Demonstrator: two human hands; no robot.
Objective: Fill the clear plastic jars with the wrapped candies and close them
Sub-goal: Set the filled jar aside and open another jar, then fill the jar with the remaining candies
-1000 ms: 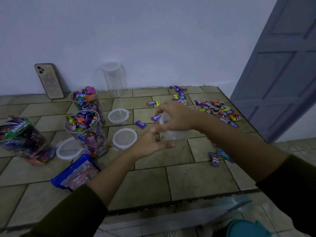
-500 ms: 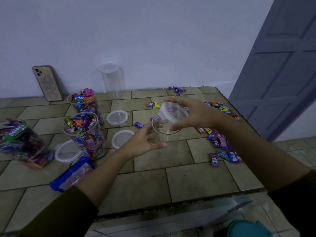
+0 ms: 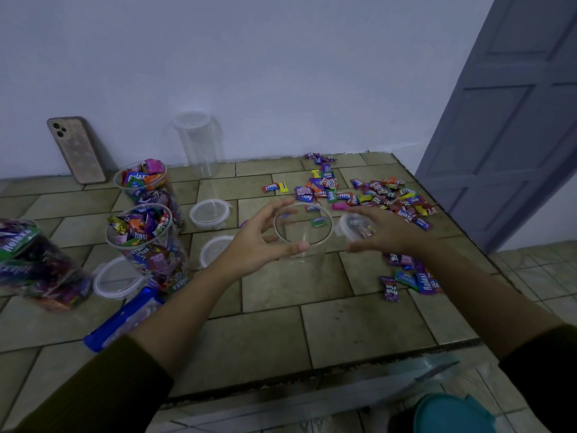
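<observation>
An empty clear jar (image 3: 304,245) stands upright and uncovered on the tiled counter (image 3: 359,323). My left hand (image 3: 259,239) curls round its rim from the left. My right hand (image 3: 384,232) holds the jar's clear lid (image 3: 352,228) just right of the mouth. Wrapped candies (image 3: 374,198) lie scattered behind and to the right. Two uncovered jars full of candies (image 3: 150,242) (image 3: 146,185) stand at the left. Another empty jar with its lid on (image 3: 199,142) stands against the wall.
Three loose clear lids (image 3: 209,213) (image 3: 215,250) (image 3: 117,278) lie near the filled jars. A closed candy jar (image 3: 34,264) lies at the far left, with a blue packet (image 3: 121,320) beside it. A phone (image 3: 76,150) leans on the wall. The door (image 3: 512,120) is at right.
My right hand lifted the lid off the jar and carried it to the right. My left hand kept its hold on the jar, whose mouth is now uncovered.
</observation>
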